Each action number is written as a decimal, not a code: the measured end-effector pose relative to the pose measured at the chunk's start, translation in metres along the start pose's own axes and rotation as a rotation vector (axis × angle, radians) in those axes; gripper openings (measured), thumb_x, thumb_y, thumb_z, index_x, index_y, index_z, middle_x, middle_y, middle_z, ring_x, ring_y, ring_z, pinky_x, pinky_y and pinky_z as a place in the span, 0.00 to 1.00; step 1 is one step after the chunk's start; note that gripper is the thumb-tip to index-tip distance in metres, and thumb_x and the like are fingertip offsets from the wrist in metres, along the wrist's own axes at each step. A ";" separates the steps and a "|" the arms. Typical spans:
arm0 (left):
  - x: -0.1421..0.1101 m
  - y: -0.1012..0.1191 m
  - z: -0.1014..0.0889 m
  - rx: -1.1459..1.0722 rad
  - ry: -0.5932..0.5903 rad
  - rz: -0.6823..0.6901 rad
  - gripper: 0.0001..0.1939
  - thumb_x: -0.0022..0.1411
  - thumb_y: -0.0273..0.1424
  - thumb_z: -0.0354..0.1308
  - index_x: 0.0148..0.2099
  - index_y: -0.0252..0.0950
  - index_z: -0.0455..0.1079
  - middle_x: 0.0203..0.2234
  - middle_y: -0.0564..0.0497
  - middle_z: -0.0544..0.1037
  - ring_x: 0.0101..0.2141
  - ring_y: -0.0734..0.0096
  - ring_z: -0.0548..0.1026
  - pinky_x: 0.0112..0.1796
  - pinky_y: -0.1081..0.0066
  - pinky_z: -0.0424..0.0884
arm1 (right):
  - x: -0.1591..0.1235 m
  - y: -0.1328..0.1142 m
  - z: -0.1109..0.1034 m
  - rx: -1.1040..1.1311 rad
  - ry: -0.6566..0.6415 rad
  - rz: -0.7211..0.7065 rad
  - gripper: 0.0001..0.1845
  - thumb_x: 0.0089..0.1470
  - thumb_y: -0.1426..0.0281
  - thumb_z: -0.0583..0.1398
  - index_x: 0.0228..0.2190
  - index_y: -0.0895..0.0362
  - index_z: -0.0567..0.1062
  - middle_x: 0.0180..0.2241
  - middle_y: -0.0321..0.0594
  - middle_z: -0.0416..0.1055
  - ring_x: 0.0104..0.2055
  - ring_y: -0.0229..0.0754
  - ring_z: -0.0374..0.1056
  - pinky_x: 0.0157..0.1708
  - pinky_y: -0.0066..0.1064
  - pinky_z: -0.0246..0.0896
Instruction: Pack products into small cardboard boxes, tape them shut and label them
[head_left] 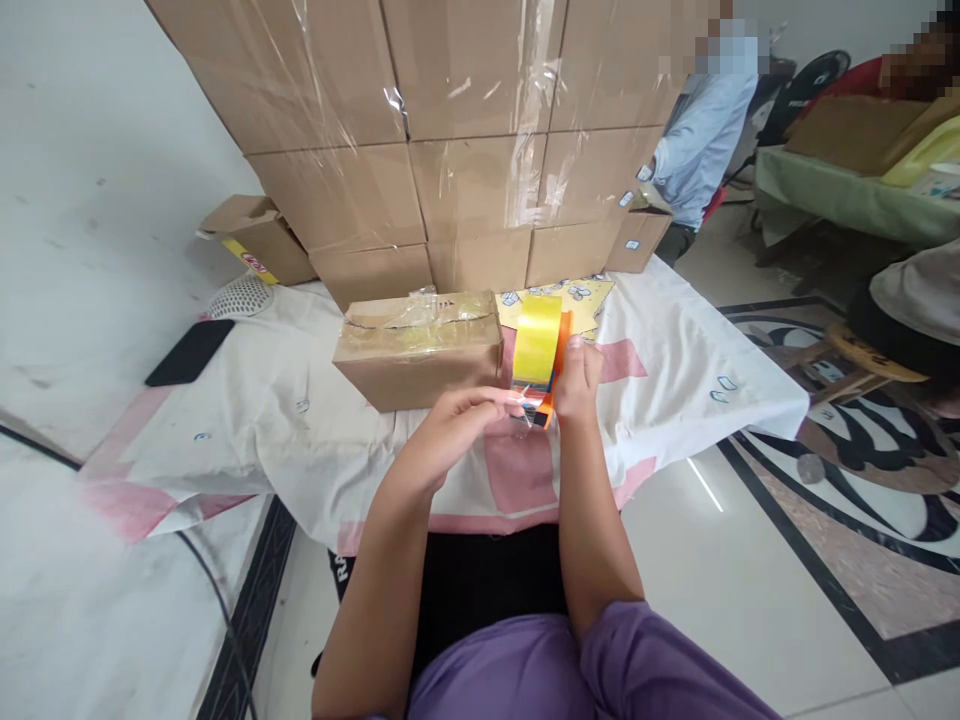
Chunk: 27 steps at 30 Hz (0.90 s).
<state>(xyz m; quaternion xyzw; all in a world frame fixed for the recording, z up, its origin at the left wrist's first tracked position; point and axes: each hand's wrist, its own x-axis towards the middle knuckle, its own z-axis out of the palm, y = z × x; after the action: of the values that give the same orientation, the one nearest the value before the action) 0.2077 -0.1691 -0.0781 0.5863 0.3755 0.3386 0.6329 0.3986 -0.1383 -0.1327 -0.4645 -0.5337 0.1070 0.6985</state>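
My right hand [579,380] is wrapped round an orange tape dispenser [565,335], which carries a wide yellow-looking roll of packing tape [537,338]. At the dispenser's lower end, the fingers of my left hand [466,418] are closed in a pinch on the loose end of the tape. Just left of the dispenser, a cardboard box [420,362] rests on the cloth-covered table. Clear, shiny tape crosses its top, and a dark uneven seam line shows there. Both hands are in front of the box's right side.
Stacked cartons [480,190] bound in clear film rise behind the box. A black phone-like slab [190,352] lies left on the white and pink tablecloth [262,410], near an open small carton [262,240]. Patterned yellow paper [589,295] lies behind the dispenser. Another person [705,130] sits beyond the stack.
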 end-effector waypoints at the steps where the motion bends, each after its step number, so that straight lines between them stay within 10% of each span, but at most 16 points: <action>1: 0.000 -0.001 0.000 0.004 -0.018 -0.021 0.11 0.59 0.32 0.61 0.42 0.38 0.82 0.38 0.48 0.85 0.45 0.61 0.81 0.53 0.61 0.72 | -0.001 0.001 0.001 0.002 0.016 0.000 0.32 0.69 0.48 0.49 0.18 0.51 0.55 0.17 0.29 0.50 0.19 0.35 0.46 0.22 0.33 0.40; 16: 0.010 -0.022 0.025 0.125 -0.049 -0.067 0.27 0.64 0.38 0.60 0.63 0.36 0.68 0.32 0.48 0.83 0.29 0.68 0.76 0.22 0.74 0.62 | 0.007 -0.002 -0.014 -0.137 0.211 0.074 0.32 0.67 0.43 0.48 0.19 0.50 0.55 0.18 0.29 0.49 0.21 0.37 0.47 0.22 0.33 0.43; 27: -0.013 -0.027 0.028 0.195 0.020 -0.058 0.09 0.66 0.40 0.57 0.41 0.39 0.67 0.31 0.52 0.83 0.27 0.73 0.73 0.23 0.75 0.60 | 0.009 -0.015 -0.007 -0.087 0.298 0.158 0.30 0.66 0.44 0.50 0.20 0.50 0.55 0.21 0.31 0.52 0.24 0.38 0.51 0.22 0.33 0.48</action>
<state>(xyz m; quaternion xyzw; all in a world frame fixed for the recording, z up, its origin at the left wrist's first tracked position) 0.2259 -0.1965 -0.1034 0.6305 0.4299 0.2880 0.5785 0.4025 -0.1444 -0.1152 -0.5454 -0.3902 0.0686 0.7386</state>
